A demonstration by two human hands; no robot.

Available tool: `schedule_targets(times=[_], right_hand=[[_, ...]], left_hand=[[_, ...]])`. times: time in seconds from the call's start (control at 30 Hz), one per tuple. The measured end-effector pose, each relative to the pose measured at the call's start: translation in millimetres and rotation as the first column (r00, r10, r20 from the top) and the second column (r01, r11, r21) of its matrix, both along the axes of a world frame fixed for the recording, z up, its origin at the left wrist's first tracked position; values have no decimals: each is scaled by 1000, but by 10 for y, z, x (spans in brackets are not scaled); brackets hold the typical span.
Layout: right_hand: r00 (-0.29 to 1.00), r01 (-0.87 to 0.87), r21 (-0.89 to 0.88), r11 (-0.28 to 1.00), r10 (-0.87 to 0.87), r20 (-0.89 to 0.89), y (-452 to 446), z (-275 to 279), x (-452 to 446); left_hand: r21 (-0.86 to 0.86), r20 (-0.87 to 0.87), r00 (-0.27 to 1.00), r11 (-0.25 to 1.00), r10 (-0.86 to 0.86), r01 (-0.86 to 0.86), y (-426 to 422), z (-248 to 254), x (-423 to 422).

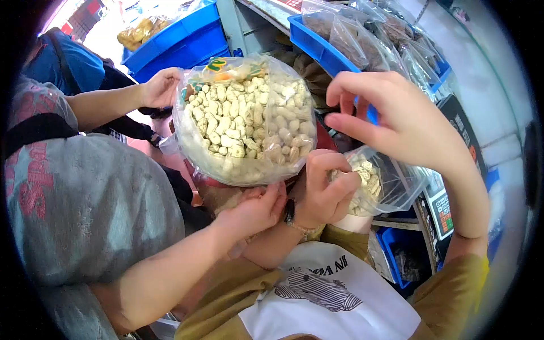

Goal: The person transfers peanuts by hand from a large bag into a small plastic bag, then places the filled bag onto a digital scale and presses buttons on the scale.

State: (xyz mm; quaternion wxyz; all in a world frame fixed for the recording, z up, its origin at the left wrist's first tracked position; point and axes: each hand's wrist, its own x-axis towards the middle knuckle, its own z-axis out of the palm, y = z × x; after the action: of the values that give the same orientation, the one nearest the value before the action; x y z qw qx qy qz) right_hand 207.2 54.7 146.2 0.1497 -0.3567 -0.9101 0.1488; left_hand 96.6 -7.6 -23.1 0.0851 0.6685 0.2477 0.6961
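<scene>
A large clear plastic bag [190, 153] full of peanuts in their shells [232, 116] stands open in front of me. My left hand [328, 190], with a bracelet at the wrist, is closed on the rim of a smaller clear plastic bag [399, 187]. Some unshelled peanuts [367, 180] lie inside that bag. Raised above it, to the right of the large bag, my right hand [379, 110] has its fingers bent and apart, with nothing visible in them. A co-worker's two hands [161, 88] are at the left and near sides of the large bag.
The co-worker in a grey shirt [102, 209] stands close on the left. Blue crates [178, 45] are at the back left. Another blue crate [317, 48] holds filled plastic bags [368, 34]. A scale keypad [441, 212] is at the right, above a lower blue bin [391, 249].
</scene>
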Motion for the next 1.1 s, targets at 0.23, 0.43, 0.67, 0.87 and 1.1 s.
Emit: schedule_targets(times=[0.23,0.43,0.67,0.87,1.1], right_hand=[[952,220,196,956,-254,169,336,-273,-640],[967,192,-13,981,-187,170,610,-427,-749],[986,162,-67,984,-160,38,718,-466,-511],[956,-48,480,876,179,-231,572,-333,-681],[908,-244,563,790,391,-154,243,11,-817]], left_hand=[[22,-33,998,998,-51,52,-59,-54,105],[56,12,1000,998,10,-10,-63,-141,103],[148,150,988,988,27,-49,-6,-173,263],[136,149,989,990,2,-23,13,-209,265],[134,148,989,991,-16,-4,-18,-227,282]])
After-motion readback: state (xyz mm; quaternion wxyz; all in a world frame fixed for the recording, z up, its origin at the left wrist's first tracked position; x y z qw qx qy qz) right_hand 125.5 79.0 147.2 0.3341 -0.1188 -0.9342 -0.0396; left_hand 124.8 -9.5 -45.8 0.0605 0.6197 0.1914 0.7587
